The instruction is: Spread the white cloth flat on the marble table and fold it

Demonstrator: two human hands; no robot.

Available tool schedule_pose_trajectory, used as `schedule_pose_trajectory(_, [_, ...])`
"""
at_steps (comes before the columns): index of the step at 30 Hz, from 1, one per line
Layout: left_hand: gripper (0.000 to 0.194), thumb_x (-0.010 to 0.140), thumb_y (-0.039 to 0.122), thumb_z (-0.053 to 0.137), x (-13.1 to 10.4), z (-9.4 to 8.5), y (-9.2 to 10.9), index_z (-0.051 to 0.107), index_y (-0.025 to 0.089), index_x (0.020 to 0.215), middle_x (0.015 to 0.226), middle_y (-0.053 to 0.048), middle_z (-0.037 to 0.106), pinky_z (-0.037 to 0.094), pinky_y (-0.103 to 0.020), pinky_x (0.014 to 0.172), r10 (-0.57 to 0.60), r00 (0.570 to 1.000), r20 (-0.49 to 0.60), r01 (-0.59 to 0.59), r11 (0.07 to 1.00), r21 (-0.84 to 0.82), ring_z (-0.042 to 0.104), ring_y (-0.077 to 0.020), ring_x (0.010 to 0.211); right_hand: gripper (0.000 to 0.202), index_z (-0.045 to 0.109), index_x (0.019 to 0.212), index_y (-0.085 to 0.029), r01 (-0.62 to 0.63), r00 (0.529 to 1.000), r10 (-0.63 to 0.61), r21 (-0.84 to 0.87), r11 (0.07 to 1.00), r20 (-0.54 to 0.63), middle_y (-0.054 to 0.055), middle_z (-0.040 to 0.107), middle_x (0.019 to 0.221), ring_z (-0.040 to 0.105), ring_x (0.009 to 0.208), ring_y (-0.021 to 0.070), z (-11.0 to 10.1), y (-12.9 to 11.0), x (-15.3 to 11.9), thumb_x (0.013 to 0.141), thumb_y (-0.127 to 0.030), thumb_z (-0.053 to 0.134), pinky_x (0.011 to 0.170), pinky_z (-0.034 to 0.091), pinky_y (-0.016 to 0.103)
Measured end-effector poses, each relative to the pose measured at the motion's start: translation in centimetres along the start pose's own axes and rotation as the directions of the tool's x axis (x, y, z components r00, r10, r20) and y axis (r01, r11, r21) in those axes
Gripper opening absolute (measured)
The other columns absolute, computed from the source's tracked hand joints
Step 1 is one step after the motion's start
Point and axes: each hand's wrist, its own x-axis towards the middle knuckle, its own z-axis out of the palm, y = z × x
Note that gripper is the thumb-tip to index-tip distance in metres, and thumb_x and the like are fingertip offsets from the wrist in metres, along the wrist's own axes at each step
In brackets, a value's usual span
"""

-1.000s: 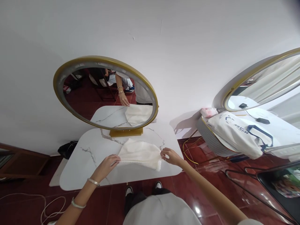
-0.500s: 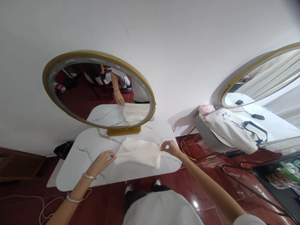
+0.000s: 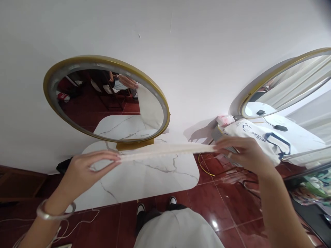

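Observation:
A cream-white cloth (image 3: 165, 150) is stretched between my two hands above the marble-patterned white table (image 3: 155, 179). My left hand (image 3: 88, 168) pinches one upper corner between thumb and fingertips. The opposite corner is in the closed fingers of my right hand (image 3: 240, 151), slightly blurred. From above, the cloth shows mostly as a thin edge, so its hanging part is largely hidden; the round gold-rimmed mirror (image 3: 169, 113) reflects it hanging down, with a hand at its top.
A gold mirror base (image 3: 134, 144) stands at the table's back. To the right, another table holds a white printed bag (image 3: 250, 132), a pink-and-white tissue pack (image 3: 224, 120) and a black adapter (image 3: 280, 127). White cables (image 3: 80, 222) lie on the red tiled floor. A black bag (image 3: 63, 166) sits at left.
Both hands have risen from the tabletop and moved apart, lifting the cloth off the table and pulling it taut. It lay flat on the table before.

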Motion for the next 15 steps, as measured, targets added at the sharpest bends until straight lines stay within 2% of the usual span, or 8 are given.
schedule_pose_trajectory(2, [0.005, 0.08, 0.038, 0.067, -1.8, -0.4, 0.5, 0.071, 0.035, 0.077, 0.078, 0.01, 0.074, 0.061, -0.024, 0.066, -0.045, 0.989, 0.139, 0.056, 0.995, -0.079, 0.071, -0.0141, 0.068, 0.014, 0.075, 0.083, -0.026, -0.008, 0.998, 0.007, 0.016, 1.0, 0.065, 0.006, 0.072, 0.085, 0.067, 0.078, 0.0188, -0.4, -0.7, -2.6, 0.087, -0.028, 0.061, 0.061, 0.055, 0.03])
schedule_pose_trajectory(3, [0.005, 0.078, 0.04, 0.068, -2.7, -0.7, 0.5, 0.07, 0.036, 0.075, 0.076, 0.01, 0.073, 0.061, -0.024, 0.062, -0.09, 0.969, 0.229, 0.119, 0.986, -0.118, 0.07, -0.0144, 0.064, 0.016, 0.075, 0.083, -0.027, -0.019, 0.995, 0.016, 0.023, 1.0, 0.094, 0.007, 0.071, 0.084, 0.067, 0.076, 0.0192, -0.5, -0.9, -3.7, 0.088, -0.028, 0.061, 0.06, 0.055, 0.031])
schedule_pose_trajectory(6, [0.013, 0.075, 0.045, 0.067, -4.8, -1.6, 0.0, 0.067, 0.035, 0.067, 0.075, 0.007, 0.072, 0.06, -0.027, 0.061, -0.24, 0.845, 0.478, 0.351, 0.923, -0.157, 0.067, -0.0171, 0.066, 0.016, 0.076, 0.08, -0.031, -0.057, 0.99, 0.053, 0.026, 0.998, 0.134, 0.009, 0.07, 0.081, 0.067, 0.076, 0.0205, -1.1, -1.3, -6.1, 0.088, -0.03, 0.062, 0.063, 0.055, 0.035])
schedule_pose_trajectory(7, [0.016, 0.077, 0.045, 0.066, -5.1, -1.7, -0.1, 0.066, 0.034, 0.065, 0.079, 0.006, 0.072, 0.059, -0.028, 0.064, -0.26, 0.797, 0.545, 0.4, 0.904, -0.153, 0.066, -0.0178, 0.069, 0.015, 0.076, 0.08, -0.032, -0.077, 0.987, 0.072, 0.029, 0.997, 0.142, 0.009, 0.07, 0.081, 0.067, 0.077, 0.0209, -1.2, -1.4, -6.5, 0.087, -0.031, 0.063, 0.065, 0.055, 0.036])
schedule_pose_trajectory(9, [0.022, 0.082, 0.044, 0.059, -5.1, -1.2, -0.4, 0.066, 0.032, 0.064, 0.088, 0.002, 0.072, 0.058, -0.03, 0.07, -0.24, 0.746, 0.621, 0.422, 0.892, -0.162, 0.065, -0.0187, 0.075, 0.014, 0.076, 0.079, -0.033, -0.13, 0.981, 0.123, 0.04, 0.991, 0.152, 0.009, 0.07, 0.081, 0.067, 0.076, 0.021, -1.2, -0.9, -6.4, 0.086, -0.034, 0.064, 0.065, 0.055, 0.036])
schedule_pose_trajectory(10, [0.024, 0.084, 0.044, 0.056, -4.8, -0.4, -0.6, 0.068, 0.033, 0.066, 0.092, 0.001, 0.071, 0.057, -0.03, 0.072, -0.224, 0.736, 0.639, 0.415, 0.895, -0.164, 0.065, -0.0191, 0.077, 0.014, 0.075, 0.078, -0.032, -0.165, 0.974, 0.155, 0.048, 0.985, 0.165, 0.009, 0.07, 0.082, 0.066, 0.076, 0.0209, -1.0, -0.4, -6.0, 0.086, -0.037, 0.064, 0.065, 0.055, 0.036])
schedule_pose_trajectory(12, [0.027, 0.086, 0.045, 0.052, -4.1, 2.4, -1.1, 0.071, 0.033, 0.072, 0.095, -0.001, 0.07, 0.056, -0.031, 0.076, -0.223, 0.742, 0.633, 0.402, 0.903, -0.152, 0.065, -0.0197, 0.081, 0.017, 0.075, 0.078, -0.029, -0.232, 0.954, 0.217, 0.05, 0.971, 0.206, 0.009, 0.071, 0.084, 0.066, 0.075, 0.0201, 0.3, 1.7, -4.8, 0.085, -0.04, 0.064, 0.065, 0.054, 0.034])
schedule_pose_trajectory(15, [0.03, 0.088, 0.042, 0.046, -3.1, 8.8, -3.0, 0.072, 0.029, 0.08, 0.095, -0.002, 0.07, 0.054, -0.032, 0.08, -0.282, 0.757, 0.59, 0.416, 0.904, -0.101, 0.065, -0.0198, 0.085, 0.021, 0.074, 0.097, -0.025, -0.32, 0.918, 0.311, -0.005, 0.947, 0.245, 0.006, 0.073, 0.089, 0.065, 0.074, 0.0185, 3.9, 7.1, -2.5, 0.083, -0.038, 0.064, 0.066, 0.053, 0.03])
